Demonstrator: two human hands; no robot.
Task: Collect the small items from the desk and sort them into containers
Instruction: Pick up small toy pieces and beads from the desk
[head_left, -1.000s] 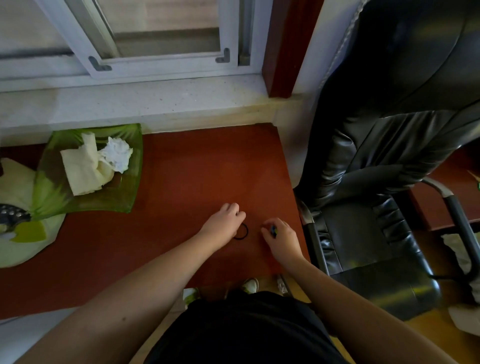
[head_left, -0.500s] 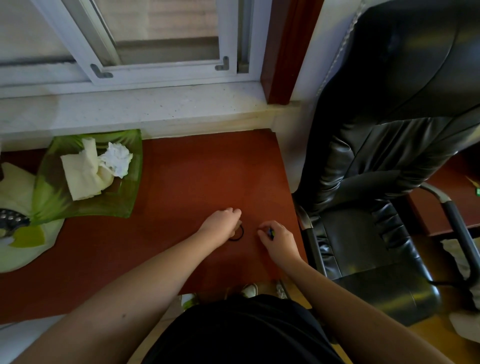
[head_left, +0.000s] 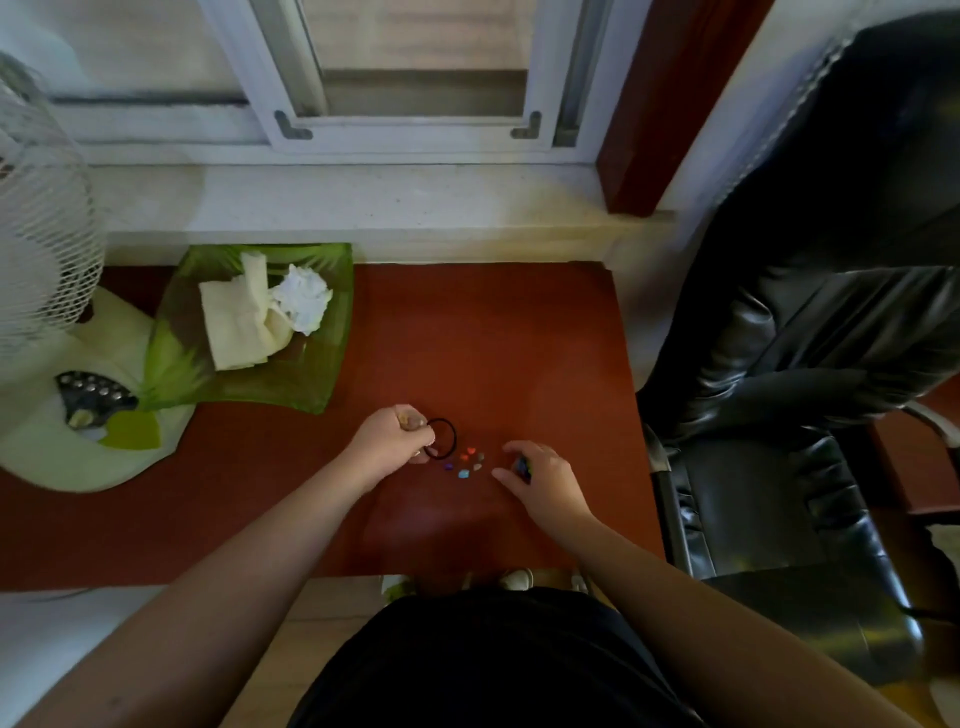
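Black and thin, the elastic ring (head_left: 442, 439) lies on the red-brown tabletop (head_left: 467, 338), its near-left arc caught in the grip of the left hand (head_left: 387, 441), whose curled fingers pinch it while the rest of the loop sticks out to that hand's right; just right of the ring, between the two hands, sits a small cluster of coloured beads (head_left: 467, 462), red, blue, purple and pale ones lying loose on the tabletop, touching neither hand; right of the beads, the right hand (head_left: 540, 475) rests with its fingers curled round a small dark item (head_left: 521, 464), too small to name, its grip closed on that piece and its fingertips pointing left toward the beads.

Farther from the left hand, up and to its left, a green glass dish (head_left: 311, 384) rests on the tabletop holding a folded cream cloth (head_left: 236, 325) and a crumpled white tissue (head_left: 304, 301); left of the dish stands a white fan (head_left: 47, 260), its pale base (head_left: 78, 457) partly under the dish's corner; beyond the tabletop runs a pale windowsill (head_left: 363, 200) under a white window frame (head_left: 415, 140); well to the right of the right hand, beside the tabletop's edge, stands a black leather chair (head_left: 805, 338); the person's dark clothing (head_left: 493, 665) fills the near edge of the view.
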